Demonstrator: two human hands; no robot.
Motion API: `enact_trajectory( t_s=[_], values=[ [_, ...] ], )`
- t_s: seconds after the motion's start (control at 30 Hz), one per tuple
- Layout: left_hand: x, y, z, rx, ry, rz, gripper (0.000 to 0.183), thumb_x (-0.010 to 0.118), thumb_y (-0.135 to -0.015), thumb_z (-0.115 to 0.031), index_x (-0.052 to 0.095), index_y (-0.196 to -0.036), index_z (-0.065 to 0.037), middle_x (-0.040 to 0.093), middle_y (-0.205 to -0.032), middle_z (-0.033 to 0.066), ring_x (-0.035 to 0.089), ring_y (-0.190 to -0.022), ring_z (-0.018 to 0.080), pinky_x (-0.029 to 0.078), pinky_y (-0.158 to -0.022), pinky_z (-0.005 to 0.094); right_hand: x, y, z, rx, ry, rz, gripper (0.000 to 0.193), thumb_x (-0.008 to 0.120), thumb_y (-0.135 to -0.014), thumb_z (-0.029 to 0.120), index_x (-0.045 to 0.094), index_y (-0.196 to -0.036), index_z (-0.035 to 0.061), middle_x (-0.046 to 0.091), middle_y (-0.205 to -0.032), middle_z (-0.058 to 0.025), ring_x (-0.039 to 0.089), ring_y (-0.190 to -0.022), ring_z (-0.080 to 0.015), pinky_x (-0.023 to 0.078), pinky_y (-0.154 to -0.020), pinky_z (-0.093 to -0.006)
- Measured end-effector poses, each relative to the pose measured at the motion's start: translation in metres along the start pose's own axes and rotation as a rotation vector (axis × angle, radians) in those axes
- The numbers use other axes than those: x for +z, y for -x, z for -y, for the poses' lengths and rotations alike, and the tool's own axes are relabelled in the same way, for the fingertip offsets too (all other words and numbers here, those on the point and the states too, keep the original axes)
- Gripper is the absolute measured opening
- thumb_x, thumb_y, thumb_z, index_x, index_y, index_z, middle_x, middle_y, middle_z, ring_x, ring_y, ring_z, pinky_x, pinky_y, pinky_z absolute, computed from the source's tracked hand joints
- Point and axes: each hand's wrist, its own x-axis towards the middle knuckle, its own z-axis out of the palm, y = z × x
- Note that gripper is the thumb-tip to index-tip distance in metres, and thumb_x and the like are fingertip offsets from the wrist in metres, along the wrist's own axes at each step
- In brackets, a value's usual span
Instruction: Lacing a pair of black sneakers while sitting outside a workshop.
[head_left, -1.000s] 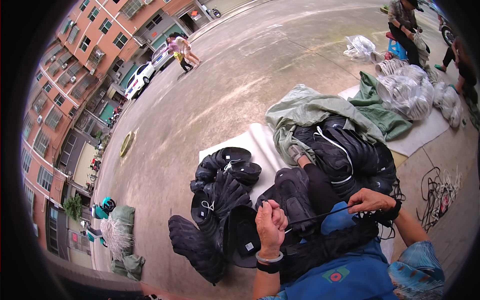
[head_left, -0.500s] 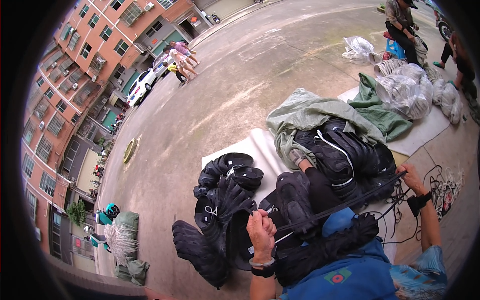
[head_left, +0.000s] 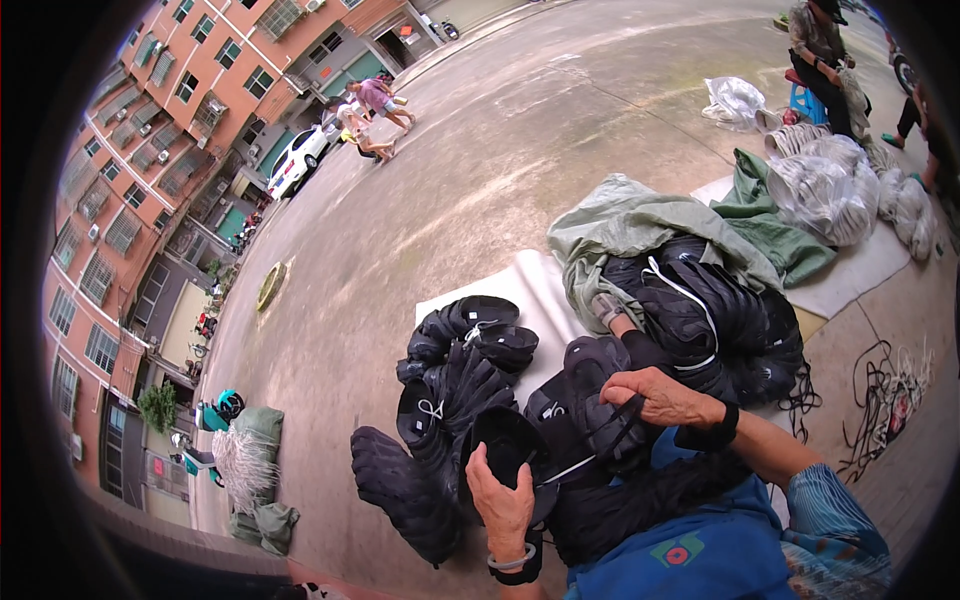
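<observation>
Spreading across the pavement (head_left: 480,180), a white sheet (head_left: 530,290) carries tied bundles of black caps (head_left: 460,350), with a green cloth (head_left: 640,225) draped over a bigger black heap (head_left: 720,310) behind. Nearer, on the person's lap, lies a stack of black caps (head_left: 590,420). The right hand (head_left: 665,397) rests on top of it, fingers curled shut and pinching a pale string (head_left: 565,472). The left hand (head_left: 503,500) is closed around the stack's lower left edge, thumb upward, holding one round cap (head_left: 505,440) by its rim. The string runs between both hands.
</observation>
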Motion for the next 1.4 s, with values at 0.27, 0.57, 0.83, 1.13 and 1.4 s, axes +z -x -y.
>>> enact_trajectory(
  t_s=[0.27, 0.57, 0.83, 1.13, 1.4],
  values=[
    [0.048, 0.018, -0.033, -0.312, 1.182, 0.53, 0.062, 0.062, -0.087, -0.013, 0.03, -0.137, 0.002, 0.056, -0.114, 0.012, 0.054, -0.11, 0.0177, 0.044, -0.091, 0.0273, 0.057, -0.007, 0.017, -0.008, 0.18, 0.036, 0.02, 0.049, -0.093, 0.024, 0.056, -0.095, 0.0051, 0.061, -0.076, -0.0207, 0.06, -0.077, -0.0419, 0.045, -0.067, -0.0485],
    [0.048, 0.027, -0.021, -0.664, 1.358, 0.828, 0.027, 0.052, -0.096, -0.024, 0.056, -0.108, 0.0, 0.05, -0.069, -0.0018, 0.039, -0.053, 0.0027, 0.033, -0.048, 0.0178, 0.055, -0.006, -0.001, 0.135, 0.296, 0.062, 0.017, 0.052, -0.089, 0.021, 0.057, -0.093, 0.0058, 0.061, -0.073, -0.0198, 0.06, -0.075, -0.0417, 0.045, -0.067, -0.0485],
    [0.028, 0.024, -0.005, -0.717, 1.284, 0.64, 0.025, 0.054, -0.096, -0.025, 0.062, -0.098, -0.002, 0.037, -0.058, -0.0098, 0.03, -0.048, -0.0013, 0.022, -0.043, 0.0155, 0.048, 0.0, -0.001, -0.002, 0.064, 0.348, 0.021, 0.053, -0.09, 0.02, 0.063, -0.093, 0.0017, 0.061, -0.074, -0.0146, 0.059, -0.067, -0.0321, 0.046, -0.064, -0.0377],
    [-0.012, 0.022, 0.017, -0.651, 1.065, 0.204, 0.024, 0.054, -0.096, -0.025, 0.063, -0.096, -0.002, 0.039, -0.057, -0.0089, 0.031, -0.047, -0.0009, 0.023, -0.041, 0.0166, 0.016, 0.001, 0.009, 0.099, -0.162, 0.431, 0.025, 0.054, -0.093, 0.024, 0.063, -0.096, 0.001, 0.053, -0.067, -0.0006, 0.047, -0.061, -0.0095, 0.041, -0.057, -0.0263],
    [-0.054, 0.015, 0.044, -0.569, 0.696, -0.245, 0.024, 0.05, -0.097, -0.023, 0.063, -0.091, -0.003, 0.039, -0.06, -0.0088, 0.031, -0.049, -0.0008, 0.022, -0.043, 0.0178, -0.012, 0.012, 0.037, 0.277, -0.414, 0.551, 0.024, 0.054, -0.094, 0.022, 0.062, -0.106, 0.0028, 0.045, -0.067, 0.006, 0.038, -0.058, -0.0027, 0.032, -0.052, -0.0196]
  ],
)
